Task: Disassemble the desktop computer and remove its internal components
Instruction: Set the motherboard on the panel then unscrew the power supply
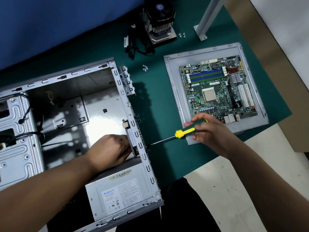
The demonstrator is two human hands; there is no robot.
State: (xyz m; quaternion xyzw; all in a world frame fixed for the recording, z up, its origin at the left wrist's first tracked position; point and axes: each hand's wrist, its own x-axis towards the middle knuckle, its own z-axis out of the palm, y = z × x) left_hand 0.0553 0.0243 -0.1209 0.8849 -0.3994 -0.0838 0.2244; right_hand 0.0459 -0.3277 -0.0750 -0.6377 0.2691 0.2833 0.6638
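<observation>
Green-and-yellow screwdriver, green motherboard, grey case, teal mat.

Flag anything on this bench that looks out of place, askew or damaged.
Nothing looks damaged. The one oddity: the case overhangs the mat's near edge, its power supply corner past the table. The motherboard lies flat on the side panel; loose screws sit grouped.

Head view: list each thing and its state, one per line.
Computer case: on its side, open, motherboard out.
Power supply: in the case.
Motherboard: on the side panel.
CPU cooler: removed, on the mat.
Screwdriver: right hand grips it, tip at the case's rear wall.
Left hand: inside the case.
</observation>
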